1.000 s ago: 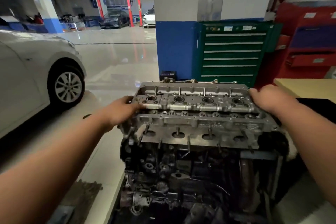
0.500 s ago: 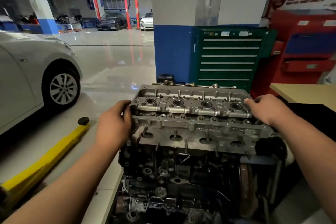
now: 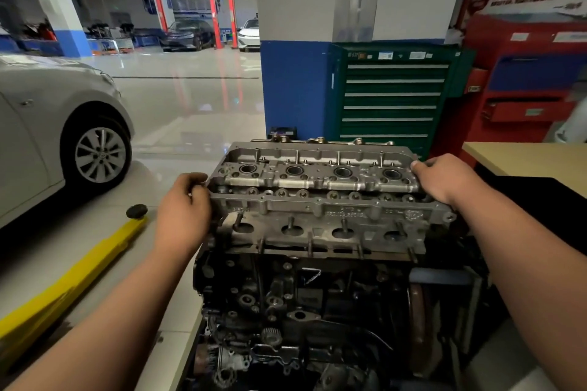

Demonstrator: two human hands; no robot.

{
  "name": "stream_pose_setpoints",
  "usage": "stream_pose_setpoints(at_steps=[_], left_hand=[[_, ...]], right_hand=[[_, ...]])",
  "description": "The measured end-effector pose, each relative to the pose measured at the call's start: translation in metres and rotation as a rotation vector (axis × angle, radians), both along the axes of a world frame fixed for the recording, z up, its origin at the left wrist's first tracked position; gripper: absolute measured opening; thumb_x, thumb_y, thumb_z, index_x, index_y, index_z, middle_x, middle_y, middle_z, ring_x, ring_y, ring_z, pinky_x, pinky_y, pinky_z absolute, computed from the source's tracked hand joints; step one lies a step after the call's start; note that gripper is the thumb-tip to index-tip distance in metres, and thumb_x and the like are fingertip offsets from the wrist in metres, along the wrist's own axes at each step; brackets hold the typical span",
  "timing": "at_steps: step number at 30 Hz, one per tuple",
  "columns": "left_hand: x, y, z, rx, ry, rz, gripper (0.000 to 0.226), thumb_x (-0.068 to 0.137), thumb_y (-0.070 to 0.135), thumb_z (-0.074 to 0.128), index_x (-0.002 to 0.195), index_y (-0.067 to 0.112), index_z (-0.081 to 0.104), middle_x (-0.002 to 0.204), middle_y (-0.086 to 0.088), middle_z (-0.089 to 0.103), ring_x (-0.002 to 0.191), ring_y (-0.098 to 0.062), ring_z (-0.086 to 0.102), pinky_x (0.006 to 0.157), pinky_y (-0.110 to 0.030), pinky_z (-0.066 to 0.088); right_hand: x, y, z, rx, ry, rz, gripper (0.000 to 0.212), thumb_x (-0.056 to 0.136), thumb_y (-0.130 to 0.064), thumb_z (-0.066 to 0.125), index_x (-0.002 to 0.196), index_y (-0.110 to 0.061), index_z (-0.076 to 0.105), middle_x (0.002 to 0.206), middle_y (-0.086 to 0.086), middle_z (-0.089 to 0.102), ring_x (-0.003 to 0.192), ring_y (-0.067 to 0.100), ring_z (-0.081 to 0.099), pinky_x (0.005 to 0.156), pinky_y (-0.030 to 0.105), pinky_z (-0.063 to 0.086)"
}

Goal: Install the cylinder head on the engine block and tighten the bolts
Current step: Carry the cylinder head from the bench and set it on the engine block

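A grey aluminium cylinder head [image 3: 320,197] with a row of round plug wells lies on top of the dark, grimy engine block [image 3: 305,305] in the middle of the view. My left hand [image 3: 182,216] grips the head's left end, fingers curled over its edge. My right hand [image 3: 444,179] grips the right end near the last well, fingers curled on the top rim. Studs stick out of the head's front face. No bolts or tools show.
A silver car [image 3: 57,124] stands at the left, with a yellow lift arm [image 3: 79,267] and its black pad on the floor beside the engine. Behind are a blue-and-white pillar [image 3: 295,86], a green drawer cabinet [image 3: 390,98], a red cabinet [image 3: 527,86] and a beige table [image 3: 533,155].
The cylinder head has come down a little in the view onto the block. My left hand slid from the head's top left corner down onto its left end. The yellow lift arm came into sight.
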State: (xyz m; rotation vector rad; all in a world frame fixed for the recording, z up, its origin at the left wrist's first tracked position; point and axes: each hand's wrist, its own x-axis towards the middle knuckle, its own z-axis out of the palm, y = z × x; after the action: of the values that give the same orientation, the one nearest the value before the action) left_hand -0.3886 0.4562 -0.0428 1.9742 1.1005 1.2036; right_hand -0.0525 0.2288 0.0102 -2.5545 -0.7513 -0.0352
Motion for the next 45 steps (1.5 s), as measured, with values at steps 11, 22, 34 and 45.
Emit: stream_pose_setpoints(at_steps=[11, 22, 34, 45], left_hand=[[-0.011, -0.014, 0.002, -0.167, 0.003, -0.013, 0.024, 0.089, 0.030, 0.040, 0.081, 0.019, 0.061, 0.081, -0.006, 0.065, 0.082, -0.030, 0.061, 0.077, -0.043, 0.051], [-0.012, 0.007, 0.012, -0.026, 0.165, 0.172, 0.043, 0.098, 0.041, 0.035, 0.084, 0.009, 0.060, 0.084, -0.015, 0.064, 0.084, -0.035, 0.058, 0.073, -0.039, 0.045], [-0.014, -0.012, -0.015, -0.015, -0.093, 0.050, 0.031, 0.096, 0.046, 0.044, 0.081, 0.022, 0.059, 0.075, 0.001, 0.064, 0.069, -0.017, 0.061, 0.060, -0.032, 0.046], [0.001, 0.008, -0.009, 0.015, -0.044, 0.029, 0.039, 0.099, 0.045, 0.034, 0.076, 0.018, 0.049, 0.078, -0.006, 0.056, 0.075, -0.023, 0.052, 0.066, -0.035, 0.036]], right_hand=[[0.001, 0.001, 0.003, 0.025, 0.025, 0.027, 0.045, 0.098, -0.039, 0.043, 0.101, -0.003, 0.069, 0.086, 0.013, 0.065, 0.070, 0.025, 0.051, 0.071, 0.032, 0.042], [-0.024, 0.009, -0.005, -0.013, -0.002, -0.046, 0.049, 0.097, -0.044, 0.042, 0.096, 0.000, 0.063, 0.091, 0.018, 0.065, 0.080, 0.031, 0.059, 0.068, 0.031, 0.043], [-0.006, 0.016, -0.001, 0.076, 0.062, -0.023, 0.042, 0.097, -0.033, 0.046, 0.109, 0.000, 0.068, 0.104, 0.020, 0.068, 0.092, 0.034, 0.060, 0.080, 0.032, 0.046], [0.002, 0.031, 0.006, 0.052, 0.089, -0.093, 0.051, 0.098, -0.037, 0.048, 0.117, 0.009, 0.058, 0.117, 0.024, 0.062, 0.105, 0.040, 0.058, 0.088, 0.036, 0.046]])
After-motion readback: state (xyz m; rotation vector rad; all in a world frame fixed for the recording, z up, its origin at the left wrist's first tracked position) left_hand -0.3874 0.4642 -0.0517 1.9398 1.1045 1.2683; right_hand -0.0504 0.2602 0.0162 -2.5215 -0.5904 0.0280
